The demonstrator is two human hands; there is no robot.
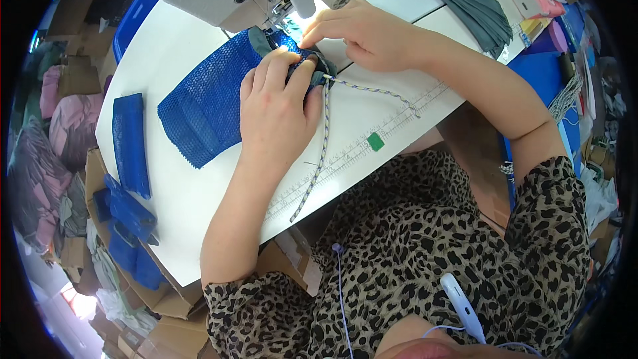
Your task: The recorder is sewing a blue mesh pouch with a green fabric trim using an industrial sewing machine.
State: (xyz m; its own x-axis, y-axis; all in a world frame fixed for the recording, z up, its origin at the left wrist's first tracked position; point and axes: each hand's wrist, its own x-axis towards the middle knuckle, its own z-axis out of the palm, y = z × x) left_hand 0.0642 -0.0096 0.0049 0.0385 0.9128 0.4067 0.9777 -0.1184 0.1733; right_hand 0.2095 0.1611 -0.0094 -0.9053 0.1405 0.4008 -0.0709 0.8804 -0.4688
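A blue mesh piece with a dark grey-green fabric edge lies under the lit needle area of the sewing machine. My left hand is on its right part, fingers bent over the fabric and thumb at the corded edge. My right hand reaches in from the right, thumb and forefinger pinching the fabric edge close to the presser foot; its other fingers are curled. From that edge a patterned cord hangs in two ends across the white table. My hands partly hide the fabric.
A folded blue mesh strip lies at the table's left, with more blue pieces by a cardboard box. Dark grey-green strips fan out at the back right. A printed ruler runs along the near edge, beside a green patch.
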